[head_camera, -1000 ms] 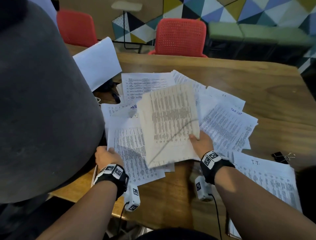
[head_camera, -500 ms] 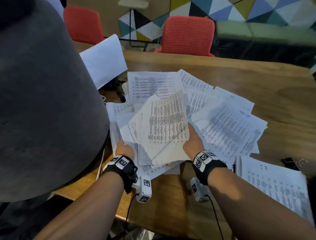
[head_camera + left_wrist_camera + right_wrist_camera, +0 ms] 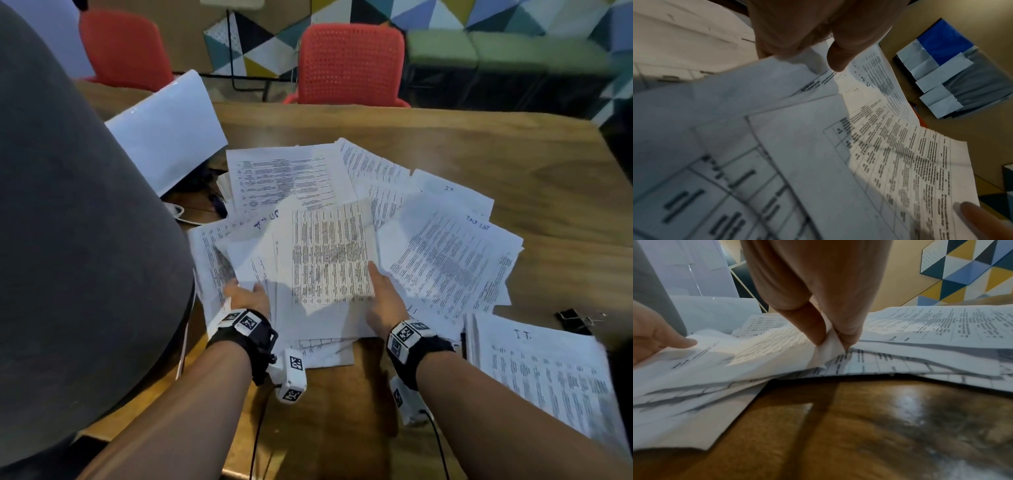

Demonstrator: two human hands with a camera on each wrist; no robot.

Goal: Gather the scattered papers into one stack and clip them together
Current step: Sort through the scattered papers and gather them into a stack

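Printed white papers (image 3: 442, 253) lie fanned across the wooden table (image 3: 479, 144). I hold a small bundle of sheets (image 3: 329, 253) lifted above the pile. My left hand (image 3: 245, 294) grips the bundle's left edge, thumb on top (image 3: 838, 55). At the bundle's right edge my right hand (image 3: 383, 294) pinches a corner of the papers (image 3: 828, 344) between thumb and fingers (image 3: 813, 324). More loose sheets (image 3: 548, 373) lie apart at the right. A black binder clip (image 3: 572, 320) sits on the table beyond them.
A large grey rounded object (image 3: 68, 240) fills the left side. A blank white sheet (image 3: 164, 126) leans behind it over dark cables (image 3: 205, 192). Red chairs (image 3: 349, 65) stand past the table's far edge. Bare wood shows at the far right and near edge.
My left hand has moved from the table edge in to the bundle's left side and taken hold. The bundle now stands more squarely between both hands, lifted off the pile.
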